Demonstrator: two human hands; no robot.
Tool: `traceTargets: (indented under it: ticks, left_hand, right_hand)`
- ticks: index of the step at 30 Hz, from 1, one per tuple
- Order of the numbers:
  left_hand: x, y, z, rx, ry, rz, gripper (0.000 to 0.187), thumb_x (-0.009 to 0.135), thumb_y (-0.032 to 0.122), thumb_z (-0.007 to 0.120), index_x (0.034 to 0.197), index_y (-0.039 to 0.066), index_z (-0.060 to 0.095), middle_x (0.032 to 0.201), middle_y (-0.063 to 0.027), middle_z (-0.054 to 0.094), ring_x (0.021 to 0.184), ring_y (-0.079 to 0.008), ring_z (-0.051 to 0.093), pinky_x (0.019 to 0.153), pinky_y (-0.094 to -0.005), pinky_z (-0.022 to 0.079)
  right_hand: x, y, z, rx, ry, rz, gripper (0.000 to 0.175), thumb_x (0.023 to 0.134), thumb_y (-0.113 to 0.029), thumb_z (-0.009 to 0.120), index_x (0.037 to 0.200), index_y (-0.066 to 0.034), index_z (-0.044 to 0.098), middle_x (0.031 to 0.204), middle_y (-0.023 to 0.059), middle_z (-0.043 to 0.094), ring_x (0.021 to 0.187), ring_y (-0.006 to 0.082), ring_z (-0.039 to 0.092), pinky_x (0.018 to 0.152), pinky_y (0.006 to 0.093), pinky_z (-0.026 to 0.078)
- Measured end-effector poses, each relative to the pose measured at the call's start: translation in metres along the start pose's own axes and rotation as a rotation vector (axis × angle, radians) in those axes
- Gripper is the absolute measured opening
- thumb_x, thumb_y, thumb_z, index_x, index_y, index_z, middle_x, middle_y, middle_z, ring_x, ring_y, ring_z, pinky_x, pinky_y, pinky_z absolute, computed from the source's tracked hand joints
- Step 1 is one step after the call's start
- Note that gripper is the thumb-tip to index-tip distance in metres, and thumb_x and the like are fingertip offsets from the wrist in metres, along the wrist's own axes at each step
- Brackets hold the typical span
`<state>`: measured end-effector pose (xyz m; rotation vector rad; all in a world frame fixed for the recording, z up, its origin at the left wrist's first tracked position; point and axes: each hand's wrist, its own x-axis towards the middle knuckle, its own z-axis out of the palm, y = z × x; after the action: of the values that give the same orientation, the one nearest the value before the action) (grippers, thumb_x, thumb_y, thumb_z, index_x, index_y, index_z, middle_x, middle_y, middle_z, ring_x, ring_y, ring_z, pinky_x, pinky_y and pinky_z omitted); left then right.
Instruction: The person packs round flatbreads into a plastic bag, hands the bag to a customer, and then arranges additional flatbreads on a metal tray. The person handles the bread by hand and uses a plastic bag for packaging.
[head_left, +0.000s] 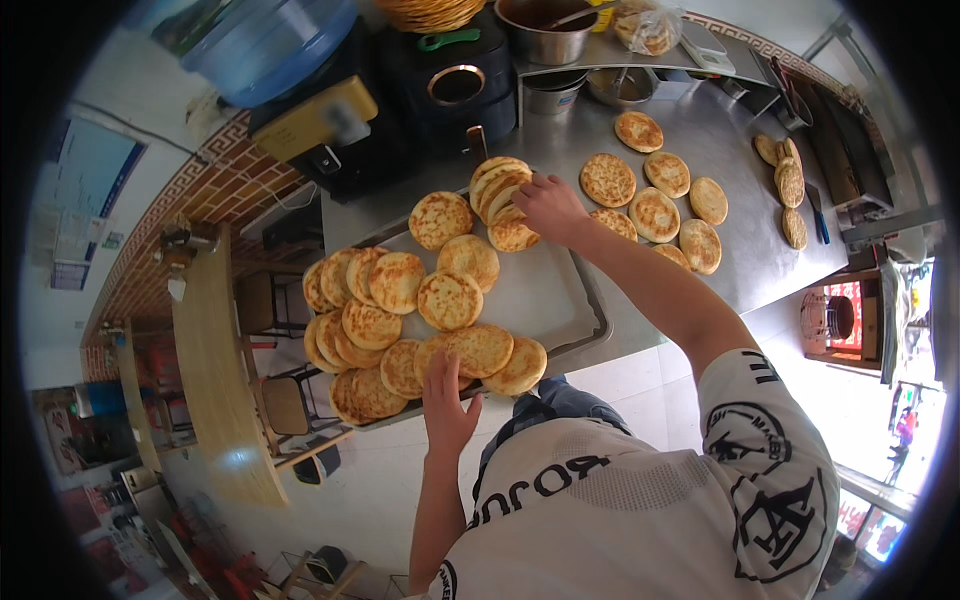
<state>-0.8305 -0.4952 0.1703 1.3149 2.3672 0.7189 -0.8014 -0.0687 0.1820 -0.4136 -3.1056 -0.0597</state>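
Several round browned flatbreads (450, 300) lie on a metal tray (592, 300), overlapping in rows at its left and near side. My right hand (551, 206) reaches to a leaning row of flatbreads (499, 187) at the tray's far right corner, fingers touching them; whether it grips one cannot be told. My left hand (450, 409) is at the near edge of the tray, its fingertips against the flatbreads there, thumb apart. More flatbreads (654, 215) lie singly on the stainless steel counter (757, 247) to the right of the tray, partly behind my right forearm.
Far right on the counter are a small row of flatbreads (789, 184) and a blue-handled spatula (821, 217). Beyond the tray stand a dark appliance (457, 97) and a shelf holding a steel pot (547, 37). A wooden table (217, 360) and stools stand at left.
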Motion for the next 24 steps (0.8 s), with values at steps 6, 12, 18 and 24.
traceTargets:
  ticks: [6,12,18,24]
  left_hand:
    - [0.033,-0.027,0.01,-0.013,0.008,0.115,0.075,0.085,0.01,0.083,0.156,0.011,0.056,0.163,-0.0193,0.05,0.144,-0.0447,0.052,0.115,-0.0557,0.048]
    - [0.059,-0.001,0.03,0.085,0.044,-0.02,0.051,0.092,0.014,0.079,0.141,0.01,0.065,0.142,-0.0143,0.068,0.114,-0.0372,0.072,0.093,-0.0516,0.06]
    - [0.059,0.057,0.073,0.001,-0.071,-0.029,0.058,0.094,0.029,0.081,0.144,0.006,0.063,0.145,-0.019,0.065,0.121,-0.0388,0.069,0.098,-0.0493,0.059]
    - [0.045,0.046,0.066,-0.227,-0.193,0.293,0.076,0.093,0.04,0.083,0.152,0.001,0.056,0.153,-0.0256,0.059,0.14,-0.0443,0.058,0.114,-0.0499,0.051]
  right_hand:
    - [-0.119,-0.111,-0.005,0.63,-0.194,-0.301,0.086,0.089,-0.046,0.086,0.158,-0.0081,0.052,0.157,0.0194,0.057,0.148,0.0365,0.052,0.121,0.0543,0.045]
    - [-0.174,-0.111,0.016,0.55,-0.149,-0.082,0.048,0.093,-0.017,0.074,0.139,-0.0077,0.067,0.141,0.0141,0.072,0.125,0.0359,0.072,0.098,0.0427,0.063]
    - [-0.155,0.008,0.009,0.319,0.17,-0.307,0.038,0.088,0.001,0.069,0.124,-0.0074,0.075,0.15,0.0103,0.066,0.144,0.0327,0.061,0.102,0.041,0.065]
    - [-0.112,0.041,-0.014,0.099,-0.235,-0.34,0.039,0.089,-0.004,0.07,0.127,-0.0093,0.075,0.168,0.0109,0.05,0.159,0.032,0.044,0.114,0.0429,0.058]
